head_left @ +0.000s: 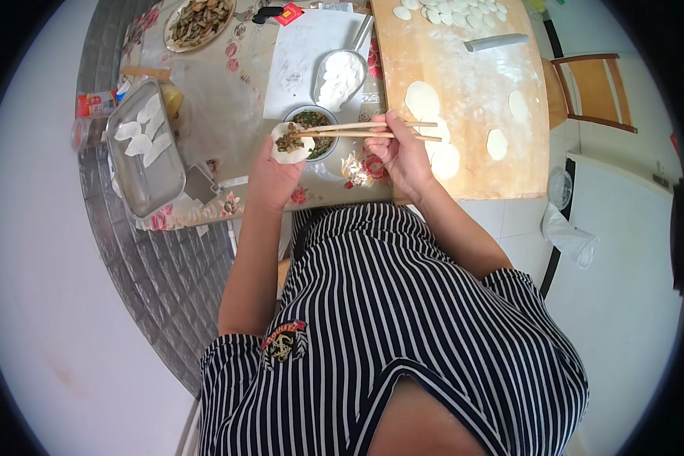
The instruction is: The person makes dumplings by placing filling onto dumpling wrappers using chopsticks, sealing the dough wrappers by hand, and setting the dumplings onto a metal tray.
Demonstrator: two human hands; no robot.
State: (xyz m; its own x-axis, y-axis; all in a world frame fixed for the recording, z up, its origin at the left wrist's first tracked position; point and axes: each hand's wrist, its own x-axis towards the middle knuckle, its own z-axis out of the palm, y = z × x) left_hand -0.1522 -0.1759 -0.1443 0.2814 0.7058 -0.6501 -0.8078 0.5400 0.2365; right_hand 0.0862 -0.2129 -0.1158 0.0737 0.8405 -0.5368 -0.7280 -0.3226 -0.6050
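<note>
My left hand [275, 181] holds a round dumpling wrapper [302, 154] with a heap of chopped filling [287, 142] on it. A pair of wooden chopsticks [349, 129] is gripped in my right hand [407, 158], their tips at the filling on the wrapper. Just behind the wrapper is a bowl [334, 145] of green and brown filling, partly hidden by the wrapper and chopsticks. Several flat wrappers [422, 100] lie on the wooden board beside my right hand, some overlapping.
At the left, a metal tray [153, 199] holds several folded dumplings [138, 144]. A scoop of flour [342, 76] rests on white paper [285, 76]. On the floured board [482, 171] lie a rolling pin [496, 42] and more dough rounds [456, 14]. A plate of food [197, 24] stands far left.
</note>
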